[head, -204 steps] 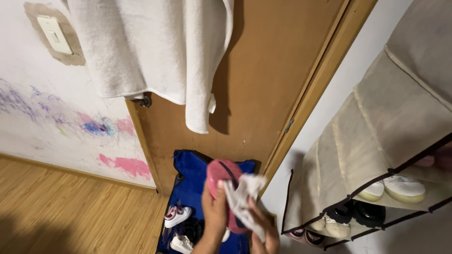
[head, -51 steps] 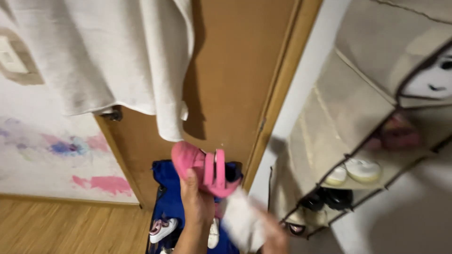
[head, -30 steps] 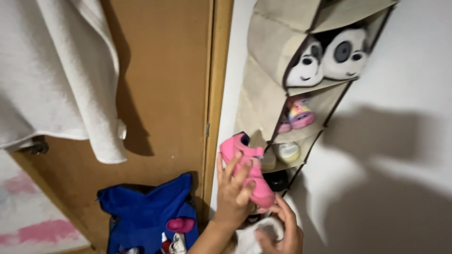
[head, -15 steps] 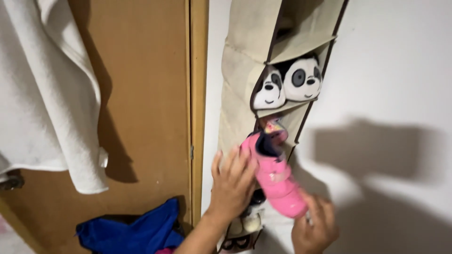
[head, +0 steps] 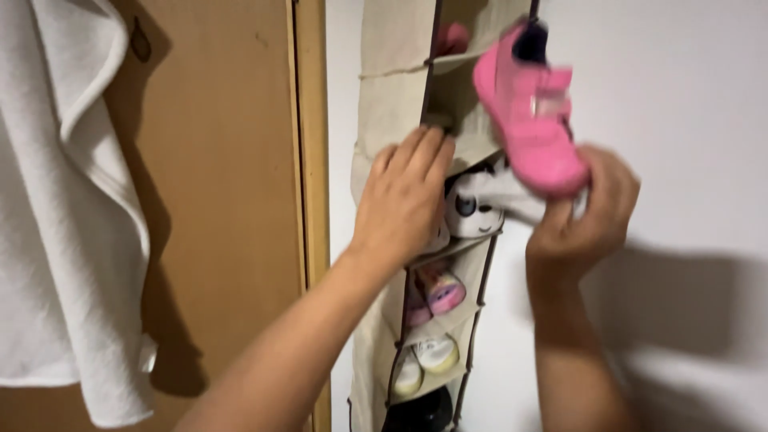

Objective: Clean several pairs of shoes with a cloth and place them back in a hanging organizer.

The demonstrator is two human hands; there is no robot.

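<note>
Hanging beige shoe organiser (head: 392, 96) spans the wall beside the brown door (head: 224, 160) and white towel (head: 56, 200). Left hand (head: 404, 196) lies flat and open against its front. Right hand (head: 584, 212) grips a pink shoe (head: 532, 112) from below, raised beside the upper compartments, above panda slippers (head: 472, 210).

Two bare forearms, no sleeves, hands (head: 404, 196) unadorned
</note>
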